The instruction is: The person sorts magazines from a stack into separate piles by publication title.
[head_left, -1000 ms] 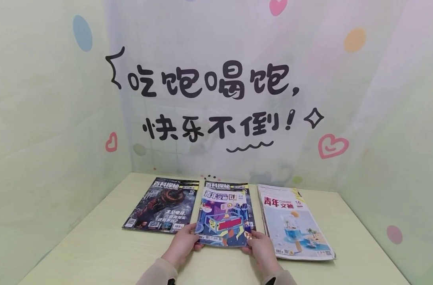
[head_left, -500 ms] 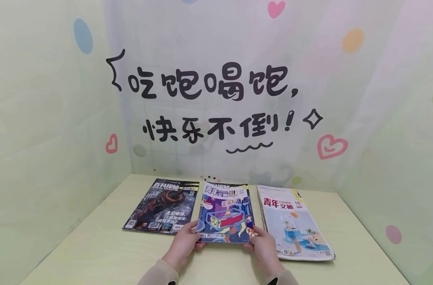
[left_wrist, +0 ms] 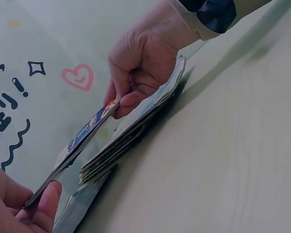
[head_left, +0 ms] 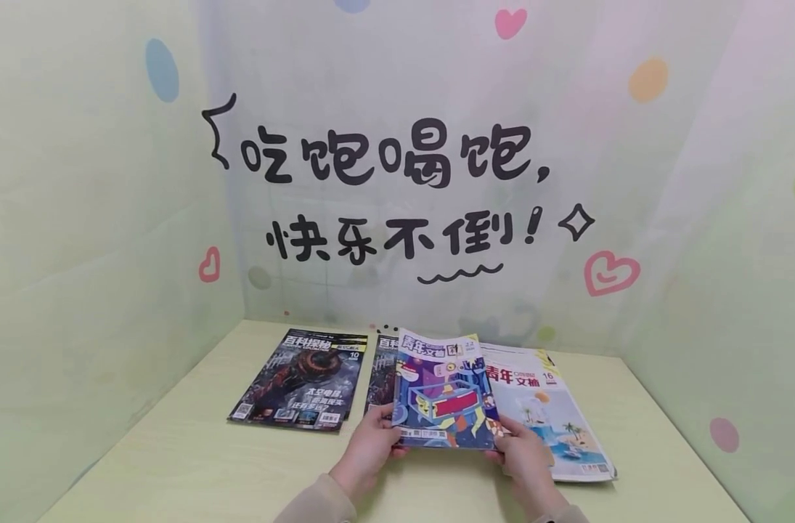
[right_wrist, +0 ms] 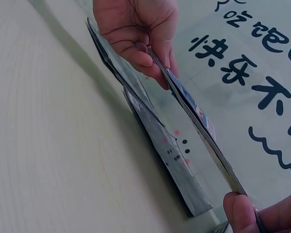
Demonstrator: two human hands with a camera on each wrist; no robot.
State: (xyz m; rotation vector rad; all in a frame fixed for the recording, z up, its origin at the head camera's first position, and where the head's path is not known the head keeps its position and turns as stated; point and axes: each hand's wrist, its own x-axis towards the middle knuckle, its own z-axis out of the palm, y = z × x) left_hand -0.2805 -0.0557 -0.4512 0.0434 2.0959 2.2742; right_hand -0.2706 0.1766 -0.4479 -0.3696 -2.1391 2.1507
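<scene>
Both hands hold a purple-blue magazine (head_left: 444, 399) by its two near corners, thumbs on top and fingers underneath. My left hand (head_left: 372, 443) pinches its left edge, my right hand (head_left: 524, 450) its right edge. In both wrist views the magazine hangs above the table, apart from those below. It partly covers a dark magazine (head_left: 379, 378) in the middle and overlaps the left side of a stack of magazines (head_left: 580, 436) with a white and blue beach cover on the right. The stack's several layers show in the left wrist view.
Dark magazines (head_left: 299, 385) with a red coiled shape on the cover lie at the left of the pale wooden table (head_left: 194, 465). A printed cloth wall (head_left: 397, 87) with black lettering stands behind, with side walls left and right.
Both hands have lifted the purple-blue magazine off the middle dark magazine and carried it to the right, toward the beach-cover stack. The dark cover beneath shows again at its left.
</scene>
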